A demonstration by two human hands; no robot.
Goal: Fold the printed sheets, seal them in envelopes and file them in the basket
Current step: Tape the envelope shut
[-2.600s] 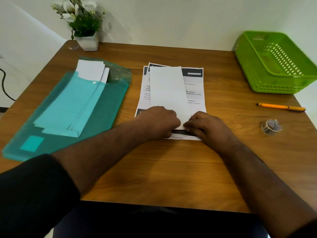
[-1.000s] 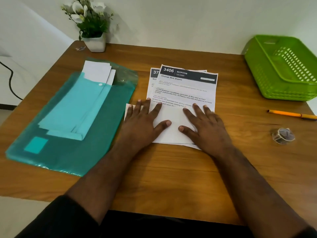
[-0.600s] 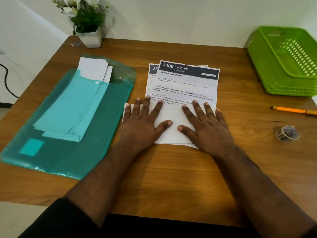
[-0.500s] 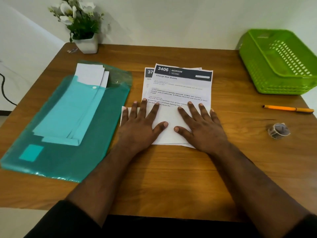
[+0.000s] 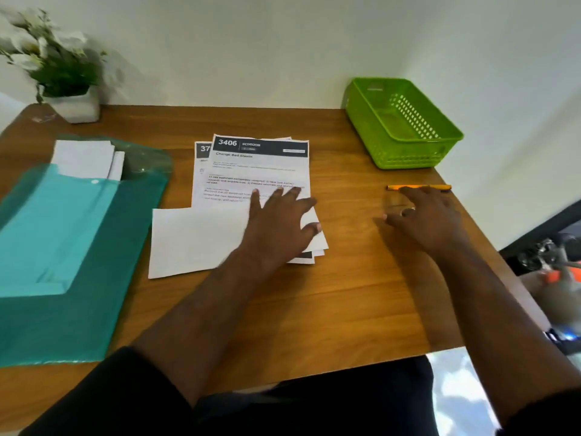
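The left hand [image 5: 276, 221] lies flat, fingers spread and straight, pressing down on the folded white paper sheet [image 5: 195, 240] near the middle of the brown wooden counter [image 5: 314, 309]; its grip is open and takes hold of nothing. The folded sheet lies across the lower part of the stack of printed white sheets with dark header bars [image 5: 257, 165], the top one reading "3406 BEDROOM", and its left end sticks out beyond the stack toward the left edge.

The right hand [image 5: 424, 218] is out by the counter's right edge, fingers loosely bent over the small clear roll of tape [image 5: 397, 206]. The picture is blurred there, so I cannot tell whether its grip has closed on the roll or only hovers at it. Just beyond its fingertips lies the slim orange pen [image 5: 418, 187], parallel to the far edge.

The bright green perforated plastic basket [image 5: 405, 124] stands at the far right corner with nothing visible inside it. Along the left edge lies the translucent teal plastic document folder [image 5: 94, 262], with long white envelopes [image 5: 85, 158] poking out of its top end; those inside show pale turquoise through the plastic. At the far left corner stands the small white pot of white flowers and green leaves [image 5: 63, 73], against the pale wall.
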